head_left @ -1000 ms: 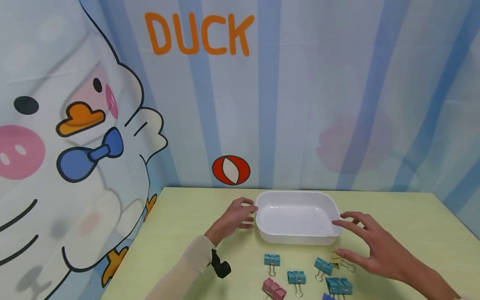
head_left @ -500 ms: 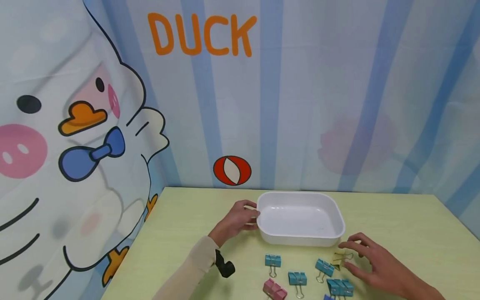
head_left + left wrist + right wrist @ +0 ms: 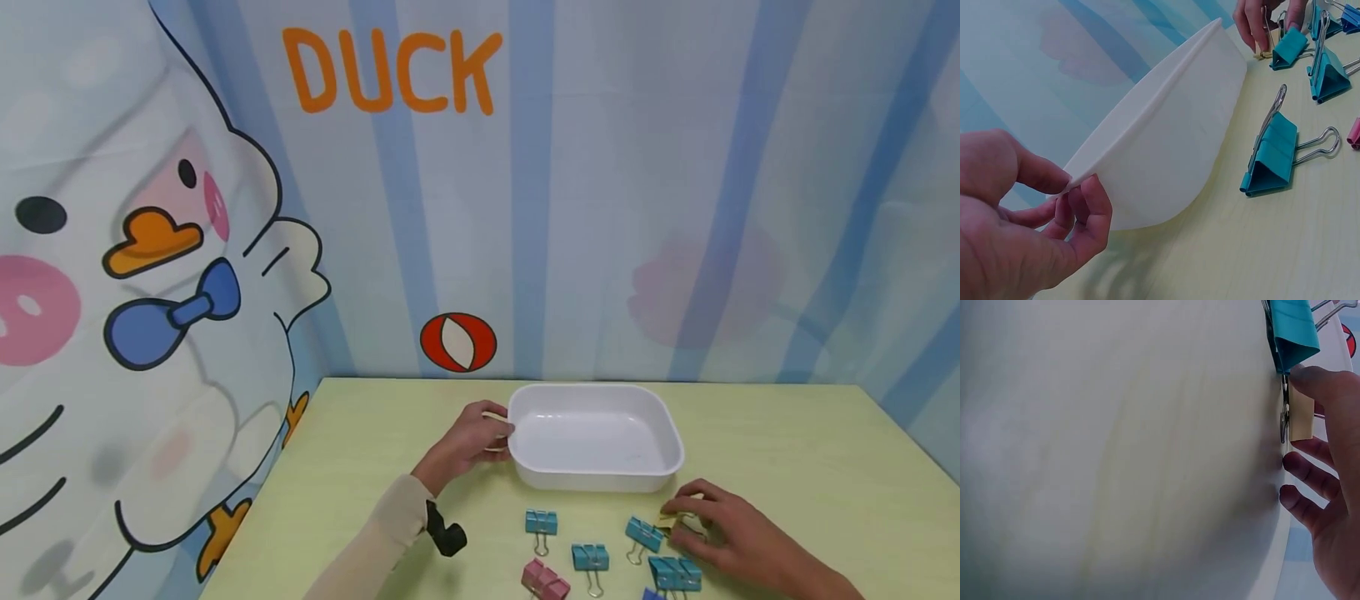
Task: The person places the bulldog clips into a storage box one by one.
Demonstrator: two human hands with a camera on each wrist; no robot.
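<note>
My left hand (image 3: 471, 439) pinches the left rim of a white plastic tray (image 3: 598, 482) between thumb and fingers; the left wrist view shows this grip close up. At the tray's front right corner, my right hand (image 3: 731, 531) reaches down and holds a yellow binder clip (image 3: 1301, 415) between thumb and fingers. Most of that clip is hidden by the hand in the head view. Right beside it lies a teal binder clip (image 3: 643, 533), close to the right thumb. Nothing lies in the tray.
Several more teal clips, among them one in front of the tray (image 3: 542, 522) and a larger one (image 3: 675, 573), lie on the pale yellow table (image 3: 390, 408). A pink clip (image 3: 545, 579) and a partly cut-off blue clip (image 3: 652, 594) are nearest. A printed curtain (image 3: 600, 167) hangs behind.
My right hand has left the tray's right side, come down toward the front and closed its fingers on the yellow binder clip. My left hand has moved slightly onto the tray's left rim.
</note>
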